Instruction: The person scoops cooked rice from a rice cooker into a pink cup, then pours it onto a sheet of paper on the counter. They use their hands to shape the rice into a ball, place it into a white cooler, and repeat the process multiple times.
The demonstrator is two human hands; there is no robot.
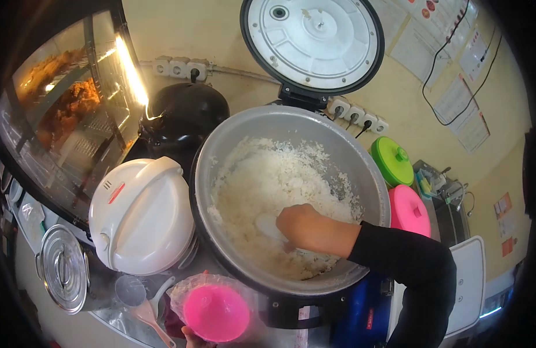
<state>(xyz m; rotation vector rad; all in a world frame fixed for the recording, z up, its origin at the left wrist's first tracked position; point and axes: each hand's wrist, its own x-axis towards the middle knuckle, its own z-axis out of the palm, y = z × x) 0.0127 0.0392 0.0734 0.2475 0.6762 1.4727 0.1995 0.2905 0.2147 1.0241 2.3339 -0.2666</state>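
Observation:
My right hand (305, 228) reaches into a large rice cooker pot (233, 124) and grips a white rice paddle (268, 226). The paddle's blade lies against the cooked white rice (272, 178); part of the paddle is hidden by my fingers. Below the pot's front rim, my left hand (196, 339) holds a bright pink bowl (216, 315) by its edge, with only some fingers showing. Clear plastic film (181, 287) bunches around the bowl. The cooker's round metal-lined lid (320, 39) stands raised at the back.
Left of the pot sits a smaller white rice cooker (141, 217), lid down. Nearby are a lidded steel pot (63, 269), a clear measuring cup (130, 291), a pink spatula (150, 319) and a lit glass food display (72, 87). Green (392, 161) and pink (409, 211) lidded containers stand right.

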